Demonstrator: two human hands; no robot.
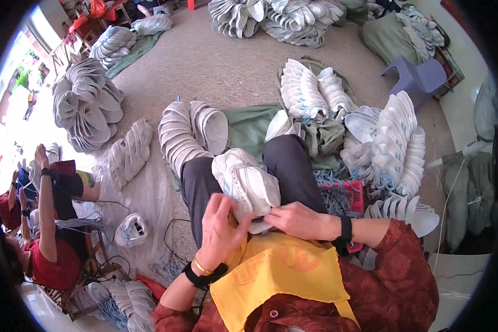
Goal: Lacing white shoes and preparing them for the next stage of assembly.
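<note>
A white shoe upper (pixel 248 182) rests on my lap between my knees, above a yellow apron (pixel 276 276). My left hand (pixel 221 227) curls over its near end from the left, fingers bent onto the material. My right hand (pixel 299 219) grips the same near edge from the right, fingertips pinched against it. Both wrists carry dark bands, and the left one also has a gold bangle. Just beyond my knees stand a nested row of white uppers (pixel 178 138) and a second one (pixel 213 126).
Stacks of white shoe uppers lie around on the floor: right (pixel 395 144), centre back (pixel 301 91), left (pixel 86 105). A purple plastic stool (pixel 418 77) stands at back right. A person in red (pixel 50 243) sits at my left. Blue laces (pixel 337 193) lie by my right knee.
</note>
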